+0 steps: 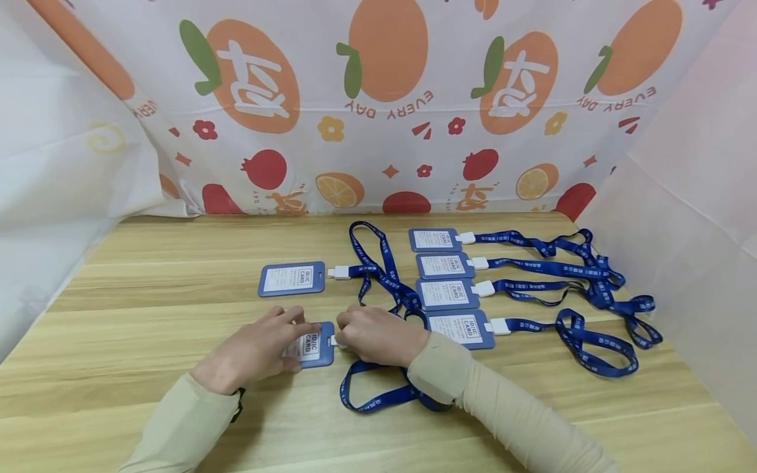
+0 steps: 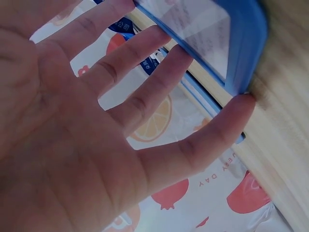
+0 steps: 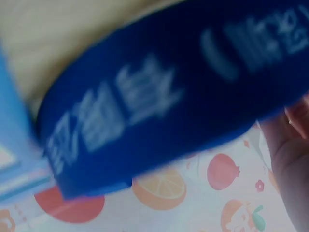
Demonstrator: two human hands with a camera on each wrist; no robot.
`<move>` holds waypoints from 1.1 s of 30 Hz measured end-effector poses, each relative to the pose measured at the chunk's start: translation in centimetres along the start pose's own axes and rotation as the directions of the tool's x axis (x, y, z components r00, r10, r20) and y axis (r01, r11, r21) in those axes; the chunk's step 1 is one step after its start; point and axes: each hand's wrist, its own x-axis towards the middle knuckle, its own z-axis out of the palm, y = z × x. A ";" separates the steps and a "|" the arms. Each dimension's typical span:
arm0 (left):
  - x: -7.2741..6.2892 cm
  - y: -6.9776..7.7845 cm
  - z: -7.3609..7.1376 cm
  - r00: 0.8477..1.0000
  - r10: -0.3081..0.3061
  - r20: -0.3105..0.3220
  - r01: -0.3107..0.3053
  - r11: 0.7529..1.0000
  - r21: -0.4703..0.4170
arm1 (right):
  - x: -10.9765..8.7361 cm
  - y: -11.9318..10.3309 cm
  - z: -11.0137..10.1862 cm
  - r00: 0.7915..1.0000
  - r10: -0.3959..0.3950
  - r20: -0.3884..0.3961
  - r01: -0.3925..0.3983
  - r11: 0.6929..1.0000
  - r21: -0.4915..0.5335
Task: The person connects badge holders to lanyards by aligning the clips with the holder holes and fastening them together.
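Observation:
My left hand holds a blue ID card holder on the table by its long edges, fingers at the far side and thumb at the near side. In the left wrist view, fingertips touch the holder's blue rim. My right hand pinches the white clip at the holder's slotted end; the fingers hide most of it. From there a dark blue lanyard with white print loops toward me. Its strap, or another, fills much of the right wrist view, blurred, beside part of the right hand.
Behind lies another card holder, its white clip close to the slot, on a looped lanyard. To the right, several card holders form a column, lanyards stretched rightward. A fruit-print cloth hangs behind the wooden table.

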 end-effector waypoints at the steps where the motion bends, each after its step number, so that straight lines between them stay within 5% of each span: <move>1: 0.0 0.0 0.0 1.000 0.001 -0.002 -0.001 1.000 0.001 | 0.0 0.1 0.0 1.000 -0.004 0.006 0.004 1.000 0.005; 15: -0.3 -0.2 0.0 1.000 0.010 -0.014 -0.010 1.000 -0.005 | -0.2 0.3 0.2 0.999 0.021 -0.043 -0.017 0.996 0.093; 33: 0.0 0.0 0.0 1.000 -0.001 0.003 0.001 1.000 0.006 | 0.0 0.2 -0.4 0.998 -0.024 0.049 0.023 0.999 0.025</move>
